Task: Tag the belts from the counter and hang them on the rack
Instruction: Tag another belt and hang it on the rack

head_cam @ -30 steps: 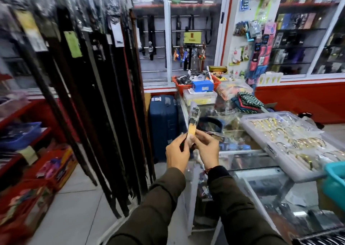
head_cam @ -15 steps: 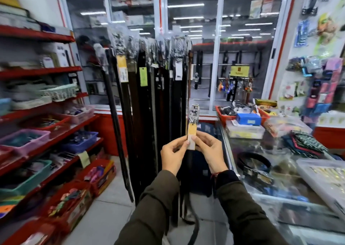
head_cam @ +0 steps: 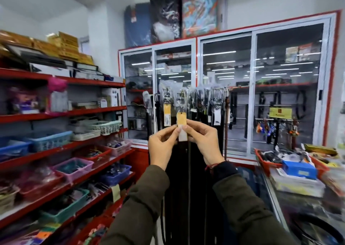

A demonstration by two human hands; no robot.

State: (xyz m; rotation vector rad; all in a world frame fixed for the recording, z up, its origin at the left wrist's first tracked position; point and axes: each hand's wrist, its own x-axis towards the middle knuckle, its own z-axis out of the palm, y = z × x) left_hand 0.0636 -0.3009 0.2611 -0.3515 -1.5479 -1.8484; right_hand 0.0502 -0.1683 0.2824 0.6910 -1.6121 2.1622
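Observation:
I hold one dark belt (head_cam: 188, 170) upright at chest height. Its buckle end (head_cam: 182, 99), wrapped in clear plastic, points up, and a yellow and white tag (head_cam: 182, 127) hangs on it. My left hand (head_cam: 161, 147) and my right hand (head_cam: 202, 142) pinch the belt and tag from either side, just below the yellow part. The strap falls straight down between my forearms. Right behind it is the rack (head_cam: 197, 91), crowded with several hanging dark belts with wrapped buckles and paper tags.
Red shelves (head_cam: 61, 114) with coloured baskets run along the left. The glass counter (head_cam: 298, 207) at the right carries a red tray, a blue box and a coiled belt (head_cam: 317, 228). Glass cabinets (head_cam: 252, 95) stand behind the rack.
The view has swung left and up from the counter toward the rack. Both hands have raised the tagged belt higher, and it now stands in front of the hanging belts.

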